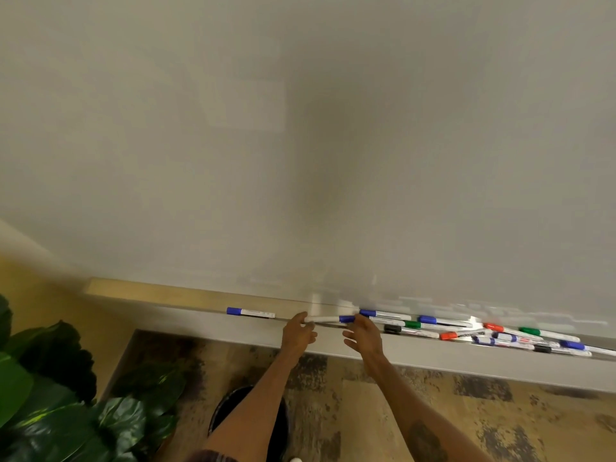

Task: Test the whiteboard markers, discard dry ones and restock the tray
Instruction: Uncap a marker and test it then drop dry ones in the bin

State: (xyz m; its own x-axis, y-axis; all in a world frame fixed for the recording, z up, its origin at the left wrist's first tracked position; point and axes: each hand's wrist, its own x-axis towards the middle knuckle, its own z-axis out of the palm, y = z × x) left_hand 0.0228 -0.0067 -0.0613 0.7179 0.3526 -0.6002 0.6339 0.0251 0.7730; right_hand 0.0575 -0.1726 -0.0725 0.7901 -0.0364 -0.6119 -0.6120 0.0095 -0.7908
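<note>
A white marker with a blue cap [328, 318] lies level over the tray [200, 323], held at both ends. My left hand [297, 334] pinches its white barrel end. My right hand [363, 335] pinches the blue cap, its other fingers spread loosely. Another blue-capped marker [250, 312] lies alone in the tray to the left. To the right, the tray holds a pile of several markers [483, 333] with blue, green, red and black caps. The whiteboard [300, 145] above is blank.
A round black bin [230, 408] stands on the floor below my left forearm. A leafy green plant [50, 395] fills the lower left corner. The floor is patterned carpet [466, 411].
</note>
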